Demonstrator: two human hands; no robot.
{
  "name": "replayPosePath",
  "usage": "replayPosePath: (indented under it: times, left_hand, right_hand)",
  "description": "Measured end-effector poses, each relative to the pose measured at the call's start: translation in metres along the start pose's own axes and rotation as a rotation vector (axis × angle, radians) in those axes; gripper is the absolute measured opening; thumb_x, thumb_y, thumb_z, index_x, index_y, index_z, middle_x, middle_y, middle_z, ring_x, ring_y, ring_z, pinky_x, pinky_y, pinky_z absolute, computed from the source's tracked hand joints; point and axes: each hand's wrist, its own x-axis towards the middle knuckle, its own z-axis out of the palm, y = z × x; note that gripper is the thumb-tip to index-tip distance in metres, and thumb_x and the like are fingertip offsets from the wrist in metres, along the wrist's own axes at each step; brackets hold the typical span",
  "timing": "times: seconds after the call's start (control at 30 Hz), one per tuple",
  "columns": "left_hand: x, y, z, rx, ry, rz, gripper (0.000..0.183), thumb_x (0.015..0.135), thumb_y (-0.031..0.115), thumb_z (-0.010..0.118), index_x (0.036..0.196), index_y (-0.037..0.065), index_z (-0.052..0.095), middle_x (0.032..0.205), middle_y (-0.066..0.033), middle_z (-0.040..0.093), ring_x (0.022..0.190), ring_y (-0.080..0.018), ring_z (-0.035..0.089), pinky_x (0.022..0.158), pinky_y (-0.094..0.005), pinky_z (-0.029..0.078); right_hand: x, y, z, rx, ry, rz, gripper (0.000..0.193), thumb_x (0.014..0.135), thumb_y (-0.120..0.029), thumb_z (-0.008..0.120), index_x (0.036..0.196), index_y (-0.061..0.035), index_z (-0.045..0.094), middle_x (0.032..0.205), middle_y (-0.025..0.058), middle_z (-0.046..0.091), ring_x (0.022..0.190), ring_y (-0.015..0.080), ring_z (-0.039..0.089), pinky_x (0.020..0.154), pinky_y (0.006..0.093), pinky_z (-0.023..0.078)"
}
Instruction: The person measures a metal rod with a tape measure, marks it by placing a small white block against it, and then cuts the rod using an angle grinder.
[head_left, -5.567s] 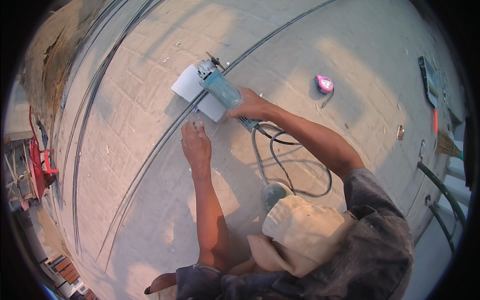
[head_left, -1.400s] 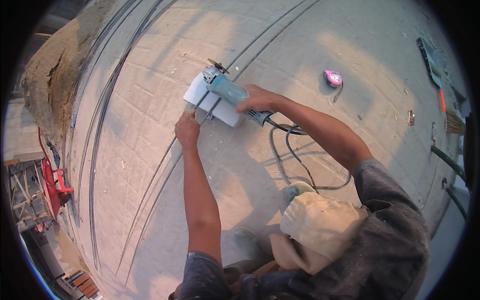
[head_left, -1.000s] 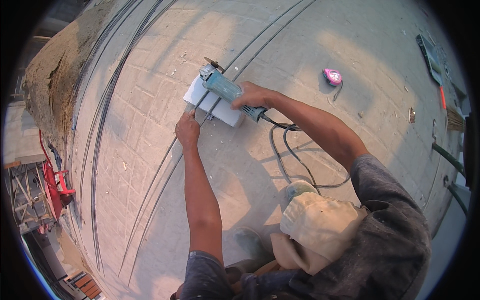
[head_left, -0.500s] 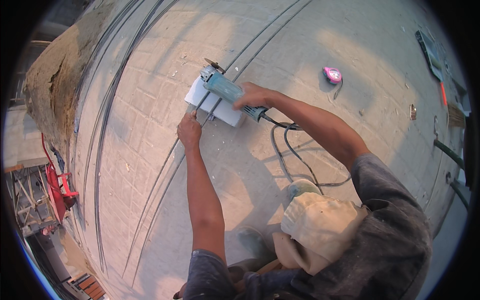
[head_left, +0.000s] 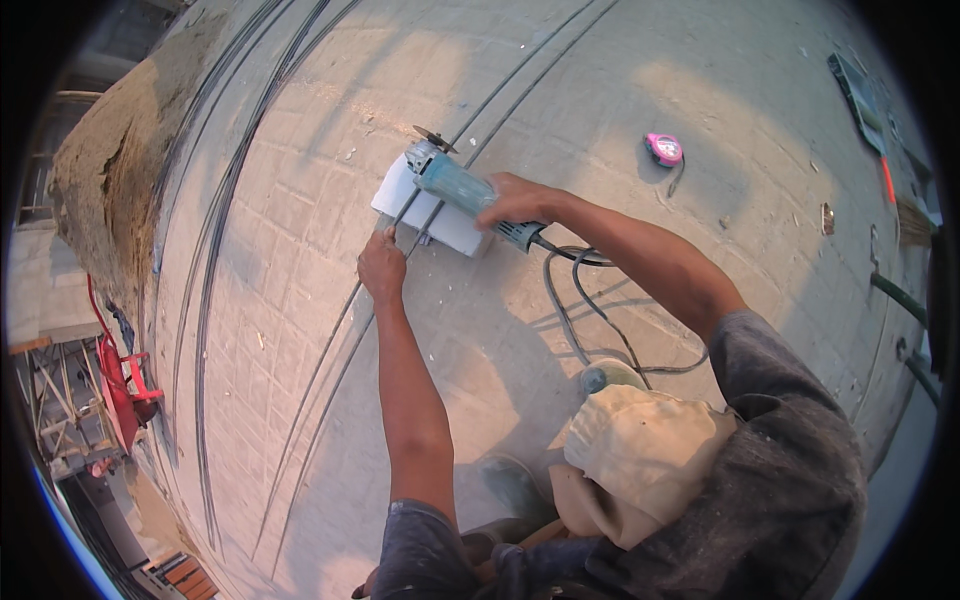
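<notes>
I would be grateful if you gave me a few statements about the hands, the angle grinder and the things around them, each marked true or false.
1. The right hand grips an angle grinder, while the left hand holds one of two thin dark rods. True.
2. Both hands are on the grinder. False: only the right hand is.
3. The rods pass over a white block. True.
4. The grinder is cordless. False: a dark cable leaves its rear end.
5. A pink tape measure lies on the floor. True.
6. The tape measure lies between the rods. False: it lies to the right of both.
</notes>
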Motion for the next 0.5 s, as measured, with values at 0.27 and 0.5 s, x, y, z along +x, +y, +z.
replayPosePath:
  times: [0.27,0.5]
  left_hand:
    - [0.001,0.005,0.005,0.003,-0.031,-0.005,0.04,0.099,0.039,0.047,0.088,0.007,0.066,0.084,-0.0221,0.068,0.084,-0.0436,0.064,0.071,-0.0518,0.048]
    - [0.001,0.001,0.002,0.002,-0.026,-0.008,0.04,0.099,0.04,0.046,0.089,0.007,0.066,0.084,-0.0221,0.068,0.084,-0.0437,0.064,0.071,-0.052,0.048]
  right_hand:
    - [0.025,0.016,-0.004,-0.014,0.013,0.048,0.064,0.068,-0.025,0.079,0.115,0.0094,0.053,0.101,0.0207,0.063,0.091,0.0285,0.064,0.079,0.0356,0.051]
    - [0.007,0.014,-0.002,0.033,-0.017,-0.061,0.063,0.068,-0.023,0.078,0.118,0.0086,0.053,0.105,0.0206,0.063,0.094,0.0261,0.063,0.081,0.0357,0.051]
